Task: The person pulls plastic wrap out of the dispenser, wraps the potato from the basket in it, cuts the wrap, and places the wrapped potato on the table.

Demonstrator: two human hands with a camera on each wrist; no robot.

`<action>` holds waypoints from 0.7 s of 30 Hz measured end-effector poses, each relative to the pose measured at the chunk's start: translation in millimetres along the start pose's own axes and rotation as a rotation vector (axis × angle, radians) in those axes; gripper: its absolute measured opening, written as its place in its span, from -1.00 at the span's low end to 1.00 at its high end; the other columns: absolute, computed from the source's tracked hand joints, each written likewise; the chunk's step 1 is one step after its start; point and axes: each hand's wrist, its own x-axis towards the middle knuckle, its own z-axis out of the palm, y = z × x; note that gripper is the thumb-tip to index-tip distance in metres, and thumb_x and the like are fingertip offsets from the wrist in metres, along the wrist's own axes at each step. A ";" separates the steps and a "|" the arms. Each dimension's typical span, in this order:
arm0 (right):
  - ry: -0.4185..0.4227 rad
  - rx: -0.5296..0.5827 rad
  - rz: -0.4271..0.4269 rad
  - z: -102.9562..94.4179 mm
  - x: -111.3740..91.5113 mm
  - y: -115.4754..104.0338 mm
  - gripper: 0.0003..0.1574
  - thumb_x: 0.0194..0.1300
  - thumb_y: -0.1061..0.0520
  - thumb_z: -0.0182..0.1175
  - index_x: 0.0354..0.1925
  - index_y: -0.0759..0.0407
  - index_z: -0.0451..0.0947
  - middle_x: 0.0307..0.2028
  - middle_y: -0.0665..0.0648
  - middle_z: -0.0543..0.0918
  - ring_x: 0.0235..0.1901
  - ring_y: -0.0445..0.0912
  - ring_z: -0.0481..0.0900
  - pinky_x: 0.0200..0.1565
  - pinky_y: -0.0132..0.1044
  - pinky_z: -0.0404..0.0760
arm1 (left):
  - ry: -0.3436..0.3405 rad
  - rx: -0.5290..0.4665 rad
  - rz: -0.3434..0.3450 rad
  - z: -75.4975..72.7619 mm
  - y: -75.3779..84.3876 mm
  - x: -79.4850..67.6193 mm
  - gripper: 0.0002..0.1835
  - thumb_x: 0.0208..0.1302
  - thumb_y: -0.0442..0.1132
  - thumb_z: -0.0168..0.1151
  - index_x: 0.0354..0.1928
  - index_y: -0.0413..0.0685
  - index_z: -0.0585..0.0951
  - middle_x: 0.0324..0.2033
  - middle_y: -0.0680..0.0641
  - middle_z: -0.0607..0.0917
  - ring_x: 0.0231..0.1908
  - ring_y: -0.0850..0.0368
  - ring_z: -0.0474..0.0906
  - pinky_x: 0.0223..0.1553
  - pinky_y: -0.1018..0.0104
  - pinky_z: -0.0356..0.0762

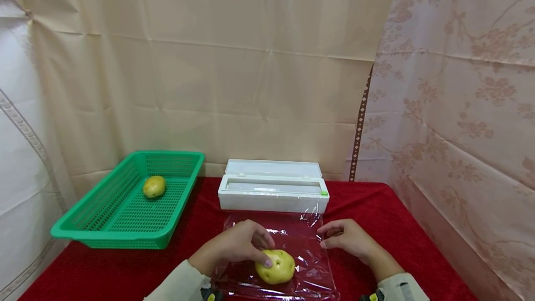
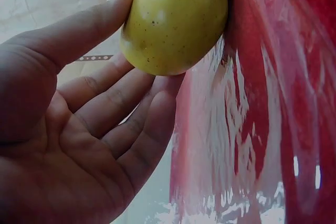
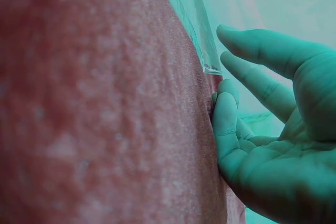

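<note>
on the red desk (image 1: 403,226), clear film (image 1: 311,264) lies under a potato (image 1: 281,271). fingers of the left hand (image 1: 244,244) grip that potato; the right hand (image 1: 350,240) has loose, empty fingers near the film. no film covers the top yet, so wrapping it seems left to do. a second potato (image 1: 154,186) sits in the green basket (image 1: 113,235). the held one is yellow and shiny, with dark spots.
</note>
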 end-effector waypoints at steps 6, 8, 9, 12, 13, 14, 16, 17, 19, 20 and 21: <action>0.006 0.002 0.002 0.6 0.6 -0.3 -0.55 0.09 0.18 0.54 -0.03 0.27 0.75 -0.21 0.17 0.76 -0.23 -0.06 0.64 -0.18 -0.21 0.60 | -0.025 -0.014 -0.011 -2.1 -5.3 1.7 -0.79 0.13 -0.20 0.60 -0.19 0.03 0.78 -0.27 0.09 0.83 -0.19 0.21 0.75 -0.05 0.31 0.69; 0.005 0.008 0.000 0.7 1.1 0.3 -0.55 0.09 0.19 0.53 -0.02 0.28 0.74 -0.21 0.18 0.76 -0.23 -0.06 0.64 -0.18 -0.22 0.61 | -0.031 -0.007 -0.011 -2.5 -6.2 2.3 -0.80 0.14 -0.19 0.59 -0.19 0.04 0.78 -0.27 0.11 0.83 -0.19 0.22 0.75 -0.05 0.30 0.69; 0.003 0.011 -0.001 0.6 1.0 0.7 -0.55 0.10 0.19 0.53 -0.02 0.28 0.74 -0.21 0.18 0.76 -0.23 -0.06 0.64 -0.18 -0.23 0.61 | -0.033 -0.005 -0.012 -2.6 -5.9 2.3 -0.80 0.14 -0.18 0.59 -0.19 0.06 0.78 -0.27 0.12 0.82 -0.19 0.23 0.75 -0.05 0.31 0.68; -0.007 0.031 -0.002 0.1 1.0 1.6 -0.55 0.12 0.19 0.51 0.00 0.29 0.74 -0.21 0.20 0.76 -0.23 -0.06 0.65 -0.18 -0.23 0.62 | -0.041 -0.002 -0.004 -2.7 -5.3 2.3 -0.80 0.15 -0.17 0.58 -0.18 0.07 0.78 -0.26 0.14 0.82 -0.19 0.25 0.75 -0.04 0.32 0.68; -0.012 0.038 -0.002 -0.1 1.2 1.9 -0.55 0.13 0.19 0.51 0.00 0.30 0.73 -0.20 0.20 0.76 -0.22 -0.06 0.65 -0.17 -0.23 0.62 | -0.043 0.000 0.001 -3.0 -4.8 2.0 -0.79 0.15 -0.17 0.58 -0.17 0.08 0.78 -0.26 0.14 0.82 -0.18 0.26 0.74 -0.04 0.32 0.68; -0.016 0.045 -0.002 -0.3 1.4 2.1 -0.56 0.14 0.19 0.51 0.01 0.30 0.73 -0.19 0.21 0.76 -0.22 -0.06 0.66 -0.17 -0.23 0.62 | -0.046 0.001 0.008 -3.2 -4.5 1.7 -0.79 0.16 -0.17 0.57 -0.16 0.07 0.78 -0.25 0.14 0.82 -0.18 0.26 0.74 -0.02 0.32 0.68; -0.024 0.060 -0.001 -0.6 1.8 2.8 -0.57 0.15 0.20 0.50 0.01 0.30 0.73 -0.18 0.22 0.78 -0.21 -0.06 0.67 -0.16 -0.23 0.63 | -0.048 0.011 0.012 -4.1 -3.2 0.9 -0.79 0.17 -0.15 0.56 -0.15 0.08 0.78 -0.24 0.15 0.82 -0.17 0.27 0.74 -0.01 0.31 0.67; -0.028 0.066 -0.002 -0.7 1.9 3.2 -0.58 0.16 0.20 0.50 0.01 0.30 0.74 -0.17 0.22 0.78 -0.20 -0.07 0.67 -0.15 -0.24 0.63 | -0.047 0.021 0.015 -4.7 -2.3 0.2 -0.78 0.17 -0.14 0.56 -0.14 0.07 0.78 -0.24 0.15 0.82 -0.17 0.27 0.73 -0.01 0.31 0.66; -0.033 0.077 -0.004 -1.4 1.6 3.6 -0.58 0.17 0.19 0.49 0.01 0.30 0.74 -0.16 0.23 0.79 -0.18 -0.07 0.68 -0.14 -0.24 0.64 | -0.039 0.054 0.019 -6.1 0.0 -1.1 -0.75 0.17 -0.11 0.55 -0.12 0.07 0.77 -0.23 0.15 0.81 -0.17 0.27 0.73 -0.01 0.30 0.66; -0.036 0.080 -0.005 -1.8 1.1 3.7 -0.58 0.18 0.19 0.48 0.02 0.30 0.73 -0.15 0.24 0.79 -0.18 -0.07 0.68 -0.13 -0.24 0.64 | -0.031 0.071 0.018 -6.9 1.3 -1.8 -0.74 0.17 -0.10 0.55 -0.10 0.07 0.77 -0.23 0.16 0.81 -0.17 0.27 0.72 -0.02 0.30 0.66; -0.037 0.081 -0.007 -2.4 0.3 3.8 -0.57 0.19 0.19 0.48 0.02 0.30 0.73 -0.14 0.24 0.79 -0.16 -0.07 0.68 -0.13 -0.25 0.64 | -0.021 0.087 0.013 -8.0 3.1 -2.8 -0.72 0.16 -0.08 0.55 -0.09 0.07 0.77 -0.22 0.15 0.81 -0.17 0.27 0.72 -0.04 0.30 0.67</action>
